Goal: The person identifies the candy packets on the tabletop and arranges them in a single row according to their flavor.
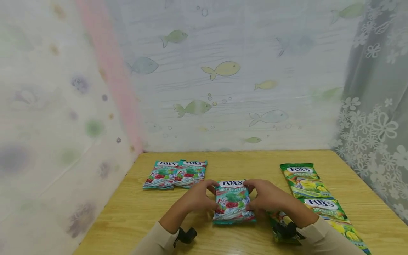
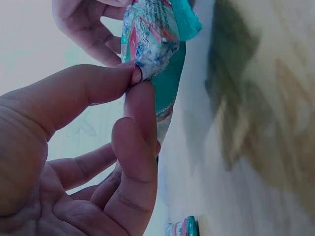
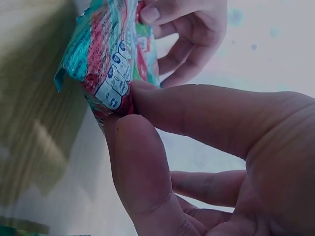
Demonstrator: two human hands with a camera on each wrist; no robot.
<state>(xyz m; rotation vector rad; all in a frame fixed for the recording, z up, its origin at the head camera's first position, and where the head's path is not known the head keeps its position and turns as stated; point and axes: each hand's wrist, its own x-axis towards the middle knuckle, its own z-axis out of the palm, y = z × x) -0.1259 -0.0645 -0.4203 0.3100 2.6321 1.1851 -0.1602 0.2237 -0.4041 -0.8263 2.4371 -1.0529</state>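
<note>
A teal Fox's Mint Blossom candy bag (image 1: pixel 234 202) is held between both hands over the middle of the table, its printed front toward the head camera. My left hand (image 1: pixel 199 197) pinches its left edge between thumb and fingers. On the opposite edge, my right hand (image 1: pixel 266 196) pinches the bag the same way. In the left wrist view the thumb and fingers of the left hand (image 2: pixel 98 137) close on the crinkled side of the bag (image 2: pixel 157 54). The right wrist view shows the right hand (image 3: pixel 197 142) gripping the bag's corner (image 3: pixel 106 64), which stands off the tabletop.
Two more Mint Blossom bags (image 1: pixel 190 174) lie side by side, slightly overlapping, at the back left of the wooden table (image 1: pixel 127 212). Green and yellow Fox's bags (image 1: pixel 304 180) lie on the right, one partly under the right forearm. Fish-patterned fabric (image 1: pixel 223 106) hangs behind the table.
</note>
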